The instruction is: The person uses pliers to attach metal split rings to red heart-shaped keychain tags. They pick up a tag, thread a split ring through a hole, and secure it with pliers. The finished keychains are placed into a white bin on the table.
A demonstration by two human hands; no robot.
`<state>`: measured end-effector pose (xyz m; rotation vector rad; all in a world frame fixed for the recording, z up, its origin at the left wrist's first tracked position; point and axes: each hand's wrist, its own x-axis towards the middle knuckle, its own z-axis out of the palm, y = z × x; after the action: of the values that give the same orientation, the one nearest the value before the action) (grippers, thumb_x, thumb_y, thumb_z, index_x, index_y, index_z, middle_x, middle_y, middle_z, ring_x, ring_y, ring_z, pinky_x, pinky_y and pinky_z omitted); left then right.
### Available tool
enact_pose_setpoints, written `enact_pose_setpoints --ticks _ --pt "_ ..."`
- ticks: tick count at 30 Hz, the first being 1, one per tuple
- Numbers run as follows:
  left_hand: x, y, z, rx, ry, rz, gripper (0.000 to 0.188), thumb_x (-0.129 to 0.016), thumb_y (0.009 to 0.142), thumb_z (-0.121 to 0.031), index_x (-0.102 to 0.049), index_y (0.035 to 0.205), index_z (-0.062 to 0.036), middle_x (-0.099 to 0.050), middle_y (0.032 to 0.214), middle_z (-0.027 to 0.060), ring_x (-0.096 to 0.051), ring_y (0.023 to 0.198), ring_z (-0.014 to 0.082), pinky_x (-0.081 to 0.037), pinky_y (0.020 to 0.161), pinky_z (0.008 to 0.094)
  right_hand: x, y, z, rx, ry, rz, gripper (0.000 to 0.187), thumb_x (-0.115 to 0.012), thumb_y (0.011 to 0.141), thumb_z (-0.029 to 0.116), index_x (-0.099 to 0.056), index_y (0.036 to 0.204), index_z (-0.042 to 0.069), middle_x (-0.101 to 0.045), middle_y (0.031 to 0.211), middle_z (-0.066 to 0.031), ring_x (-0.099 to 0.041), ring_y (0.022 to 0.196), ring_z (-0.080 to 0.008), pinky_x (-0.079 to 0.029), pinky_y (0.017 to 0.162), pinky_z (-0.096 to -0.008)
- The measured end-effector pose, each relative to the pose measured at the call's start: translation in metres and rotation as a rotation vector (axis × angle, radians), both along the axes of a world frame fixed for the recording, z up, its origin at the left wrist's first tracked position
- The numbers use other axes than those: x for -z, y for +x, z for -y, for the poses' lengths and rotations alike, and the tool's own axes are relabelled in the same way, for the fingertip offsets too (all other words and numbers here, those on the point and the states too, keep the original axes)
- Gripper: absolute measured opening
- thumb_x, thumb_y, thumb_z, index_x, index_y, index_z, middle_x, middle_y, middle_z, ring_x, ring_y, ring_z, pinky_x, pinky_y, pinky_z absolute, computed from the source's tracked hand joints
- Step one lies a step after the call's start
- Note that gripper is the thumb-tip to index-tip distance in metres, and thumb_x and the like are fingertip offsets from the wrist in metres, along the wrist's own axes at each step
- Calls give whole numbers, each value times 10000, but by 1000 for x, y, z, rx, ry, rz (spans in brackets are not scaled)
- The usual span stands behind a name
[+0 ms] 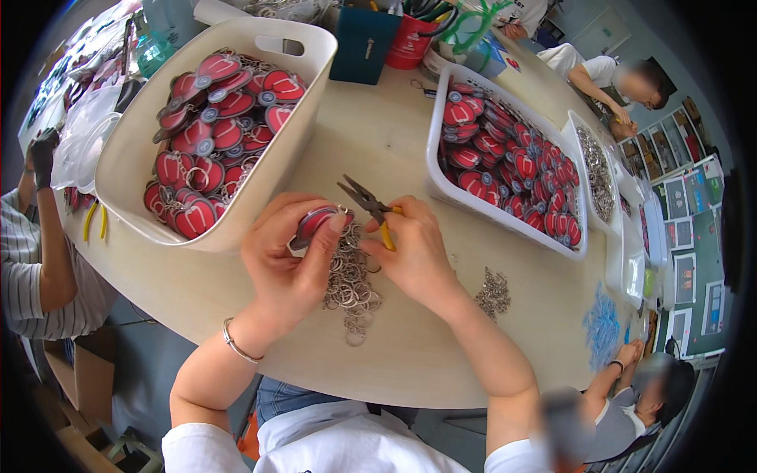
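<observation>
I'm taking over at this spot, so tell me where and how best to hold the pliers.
Take the pliers by the yellow handles, probably from the right and near side: the dark nose points far left, while the handles splay back toward the right hand, which grips them there.

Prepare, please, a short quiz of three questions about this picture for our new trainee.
1. Which hand holds the pliers with yellow handles?
2. True or false: the left hand is empty.
3. Choose one. The heap of metal rings lies:
A) inside the cream tub
B) on the table
C) under the blue pile

Key:
1. The right hand.
2. False; it holds at least one red tag.
3. B.
</observation>
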<state>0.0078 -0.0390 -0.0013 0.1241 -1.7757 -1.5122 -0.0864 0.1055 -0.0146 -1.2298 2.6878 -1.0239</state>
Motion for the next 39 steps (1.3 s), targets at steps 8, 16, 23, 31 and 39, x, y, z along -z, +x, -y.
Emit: enact_pose_setpoints --ticks 8,16,23,31,39 --pt "3 0 -6 8 -108 -39 110 -713 764 30 -663 862 20 -646 827 115 -600 685 196 -471 596 267 -7 -6 -9 56 -18 270 134 -727 754 78 -669 837 -10 -566 968 -152 -564 922 -319 -451 798 -382" --pt "11 5 -26 128 -246 -49 174 -724 689 60 -666 839 -8 -646 799 96 -560 623 218 -437 527 298 -73 7 -51 11 -233 333 131 -722 795 82 -636 814 -15 -513 930 -58 -531 820 -167 -435 742 -282" --pt "11 6 -34 177 -330 -127 203 -733 652 58 -665 830 -13 -644 786 85 -538 594 212 -423 506 308 -96 32 -55 -10 -298 300 136 -737 791 90 -647 811 -11 -524 934 -61 -531 809 -153 -439 719 -271" --pt "10 8 -34 184 -330 -196 220 -739 633 55 -662 829 -8 -640 783 87 -543 584 204 -421 493 299 -99 37 -51 -6 -322 299 129 -742 786 94 -655 807 1 -520 935 -65 -527 796 -151 -437 709 -263" --pt "9 8 -34 180 -329 -223 257 -740 608 58 -666 847 -2 -639 789 89 -541 583 203 -422 486 295 -100 37 -51 8 -331 296 123 -736 778 88 -651 798 1 -517 926 -63 -517 812 -155 -422 741 -267"
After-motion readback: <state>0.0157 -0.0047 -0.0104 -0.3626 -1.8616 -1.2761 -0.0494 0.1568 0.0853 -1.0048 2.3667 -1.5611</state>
